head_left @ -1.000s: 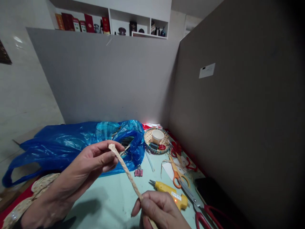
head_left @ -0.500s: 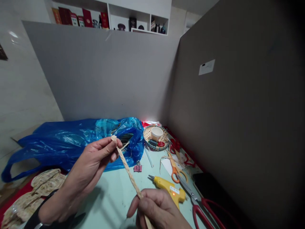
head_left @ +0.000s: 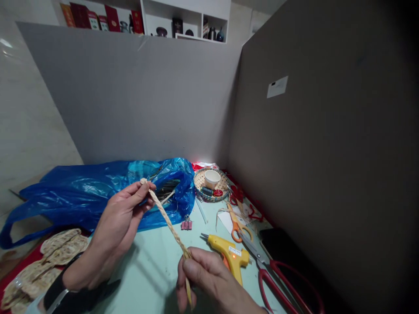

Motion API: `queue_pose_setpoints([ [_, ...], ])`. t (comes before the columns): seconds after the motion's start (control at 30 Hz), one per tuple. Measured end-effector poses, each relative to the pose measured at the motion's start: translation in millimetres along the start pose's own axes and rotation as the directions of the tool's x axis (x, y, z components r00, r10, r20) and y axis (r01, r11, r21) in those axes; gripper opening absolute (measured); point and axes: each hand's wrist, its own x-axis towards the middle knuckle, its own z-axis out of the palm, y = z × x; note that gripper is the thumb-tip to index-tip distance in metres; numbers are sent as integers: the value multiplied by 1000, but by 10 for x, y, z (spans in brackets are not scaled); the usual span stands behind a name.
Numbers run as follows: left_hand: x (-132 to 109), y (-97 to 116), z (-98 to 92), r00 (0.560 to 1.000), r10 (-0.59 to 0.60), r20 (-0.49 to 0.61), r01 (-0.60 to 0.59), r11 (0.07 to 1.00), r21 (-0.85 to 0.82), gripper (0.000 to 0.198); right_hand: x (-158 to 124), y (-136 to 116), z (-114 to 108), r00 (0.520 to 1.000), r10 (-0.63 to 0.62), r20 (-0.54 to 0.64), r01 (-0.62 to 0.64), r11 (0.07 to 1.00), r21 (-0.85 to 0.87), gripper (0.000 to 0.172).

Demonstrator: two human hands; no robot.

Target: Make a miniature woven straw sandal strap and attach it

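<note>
A pale braided straw cord [head_left: 165, 220] runs taut between my two hands above the light green table [head_left: 153, 270]. My left hand [head_left: 121, 218] pinches its upper end between thumb and fingers, in front of a blue plastic bag [head_left: 85, 192]. My right hand [head_left: 204, 279] is closed round its lower end near the bottom edge, and the cord's tail sticks out below the fingers. A yellow glue gun [head_left: 229, 255] lies just right of my right hand.
Orange-handled scissors [head_left: 237, 226] and large red-handled scissors [head_left: 281, 283] lie right of the glue gun. A woven basket [head_left: 204, 192] holds a white cup [head_left: 212, 178]. A pink binder clip [head_left: 186, 224] lies mid-table. Woven straw pieces [head_left: 49, 257] sit at the left. Grey partitions wall the back and right.
Both hands have shifted left and slightly up in view with the cord still stretched between them. The view has tilted down, showing more of the straw pieces and my left wrist.
</note>
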Motion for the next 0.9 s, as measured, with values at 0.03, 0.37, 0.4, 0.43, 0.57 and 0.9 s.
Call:
queue_pose_setpoints([
  [0.03,7,3,-7,1000,5,-7,-5,1000,16,37,1,13,-8,1000,-20,-1,20,1000,13,44],
  [0.37,-16,-16,-52,892,451,40,-402,749,527,58,-11,100,-80,989,-50,-138,65,992,111,23],
  [0.4,-68,-15,-43,834,531,152,-509,634,582,53,-8,90,-83,986,-49,-159,70,989,130,21],
  [0.43,-127,-17,-32,768,566,299,-614,517,597,44,-6,81,-86,984,-43,-174,69,986,151,18],
  [0.57,-336,-73,30,374,201,906,-910,266,317,48,-3,52,-102,983,-47,-179,86,972,216,14],
  [0.9,-371,-25,144,716,82,693,-578,625,524,23,-4,-81,-202,968,-133,-214,186,950,251,54],
])
